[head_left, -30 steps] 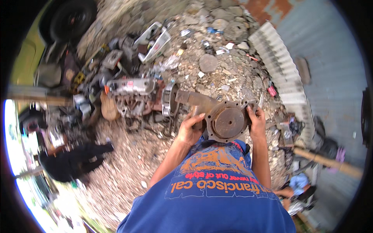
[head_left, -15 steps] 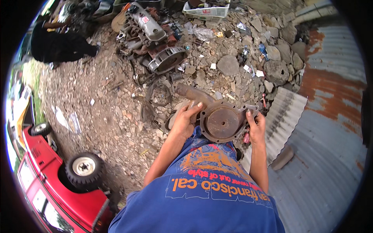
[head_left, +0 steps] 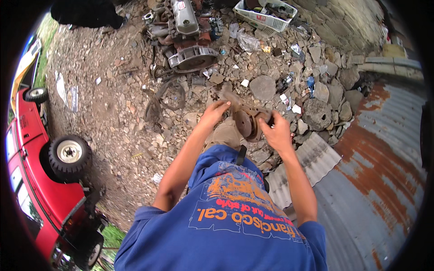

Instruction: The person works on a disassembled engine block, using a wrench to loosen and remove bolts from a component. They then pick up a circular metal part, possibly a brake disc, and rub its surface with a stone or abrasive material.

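Bold orange lettering (head_left: 226,216) and a line of smaller red lettering (head_left: 246,206) appear upside down across a blue short-sleeved fabric T-shirt (head_left: 217,246). A red-and-white label (head_left: 181,5) marks a silver-grey metal engine cover (head_left: 185,20); a red marking (head_left: 261,18) on a white plastic crate (head_left: 273,25) is too small to read.

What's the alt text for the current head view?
A bare left hand and bare right hand hold a rusty brown, round-faced metal casting above stony brown ground. Ahead sits a silver and rust-red metal engine; a boxy red vehicle stands far left.
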Demonstrator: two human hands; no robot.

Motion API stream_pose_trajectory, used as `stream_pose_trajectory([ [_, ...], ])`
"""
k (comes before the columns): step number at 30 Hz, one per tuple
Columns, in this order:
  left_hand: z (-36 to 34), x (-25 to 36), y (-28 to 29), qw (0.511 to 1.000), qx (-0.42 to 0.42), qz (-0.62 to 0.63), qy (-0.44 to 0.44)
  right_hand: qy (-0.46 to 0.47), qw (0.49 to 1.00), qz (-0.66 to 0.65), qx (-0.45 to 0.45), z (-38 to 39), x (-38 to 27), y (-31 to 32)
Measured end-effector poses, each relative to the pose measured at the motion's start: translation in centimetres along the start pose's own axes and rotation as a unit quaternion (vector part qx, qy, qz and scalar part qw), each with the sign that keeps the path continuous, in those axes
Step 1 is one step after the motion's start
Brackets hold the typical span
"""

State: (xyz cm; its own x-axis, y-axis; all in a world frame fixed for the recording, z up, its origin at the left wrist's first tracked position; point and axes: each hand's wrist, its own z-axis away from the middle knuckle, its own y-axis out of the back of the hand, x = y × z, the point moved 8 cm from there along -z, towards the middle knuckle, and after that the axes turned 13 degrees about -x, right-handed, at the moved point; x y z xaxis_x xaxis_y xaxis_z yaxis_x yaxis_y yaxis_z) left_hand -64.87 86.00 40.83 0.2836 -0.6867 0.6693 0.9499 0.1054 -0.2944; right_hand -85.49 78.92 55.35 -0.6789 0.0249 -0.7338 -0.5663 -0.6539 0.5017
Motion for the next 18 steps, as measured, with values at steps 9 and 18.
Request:
stream_pose_trajectory([
  [9,-12.8,-1.7,-1.5,0.999,0.005,0.023,0.030,-0.113,0.967,0.199,-0.114,-11.8,21.9,-1.9],
  [18,-21.7,-17.9,-2.8,0.968,0.081,0.223,0.083,-0.233,0.937,0.197,-0.172,-17.1,39.2,-6.3],
])
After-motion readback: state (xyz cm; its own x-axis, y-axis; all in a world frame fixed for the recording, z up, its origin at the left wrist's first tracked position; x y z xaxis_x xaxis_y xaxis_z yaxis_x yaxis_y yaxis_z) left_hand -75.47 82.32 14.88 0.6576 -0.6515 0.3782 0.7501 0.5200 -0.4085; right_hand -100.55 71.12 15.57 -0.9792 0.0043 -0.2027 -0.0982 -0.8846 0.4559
